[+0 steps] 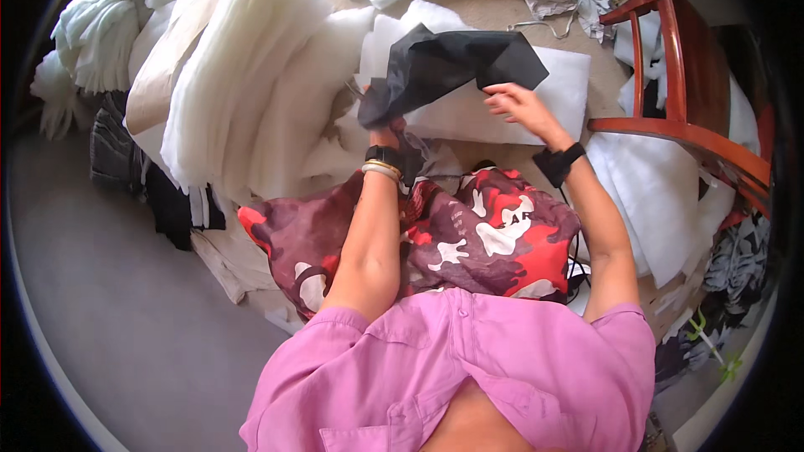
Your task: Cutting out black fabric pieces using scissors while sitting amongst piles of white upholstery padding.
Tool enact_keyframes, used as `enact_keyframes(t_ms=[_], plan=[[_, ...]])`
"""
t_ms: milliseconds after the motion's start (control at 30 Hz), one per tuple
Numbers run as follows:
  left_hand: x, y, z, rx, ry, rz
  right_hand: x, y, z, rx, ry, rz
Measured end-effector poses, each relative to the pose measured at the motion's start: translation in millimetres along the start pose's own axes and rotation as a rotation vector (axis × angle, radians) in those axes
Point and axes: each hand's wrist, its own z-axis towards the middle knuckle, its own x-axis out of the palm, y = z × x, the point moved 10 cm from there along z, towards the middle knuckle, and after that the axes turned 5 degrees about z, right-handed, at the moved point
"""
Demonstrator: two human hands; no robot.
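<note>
My left hand (383, 125) is closed on a piece of black sheet material (444, 63), which hangs partly over the fingers and stretches up to the right. A thin dark object, too small to make out, pokes out at its left end. My right hand (511, 105) is just below the sheet's right part, fingers apart and loosely bent. Under the sheet lie white padding pieces (544, 105). A red, maroon and white camouflage cloth (486, 243) spreads below both hands.
Thick layered white batting (243, 92) is piled at the left, with dark fabric (167, 201) beside it. A reddish wooden chair (687, 138) is at the right among more padding (653, 201). Crumpled silvery material (578, 0) lies at the back. Grey floor (100, 234) shows at the left.
</note>
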Motion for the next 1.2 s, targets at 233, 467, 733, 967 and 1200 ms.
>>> enact_keyframes(t_ms=[233, 467, 733, 967, 1200], plan=[[-37, 26, -4, -0.078, -0.324, -0.657, -93, -68, 40, 0.029, -0.421, -0.207], [-62, -66, -23, 0.578, -0.619, 0.253, -79, -87, 112, 0.194, -0.468, 0.618], [-16, -69, -15, 0.472, -0.225, 0.377, -72, -10, 104, -0.012, -0.275, 0.336], [-21, -63, 5, 0.186, -0.186, -0.175, -154, 78, -14, -0.44, -0.461, 0.464], [16, -43, 7, -0.178, 0.039, -0.259, -139, -69, -55, -0.153, -0.691, 0.686]])
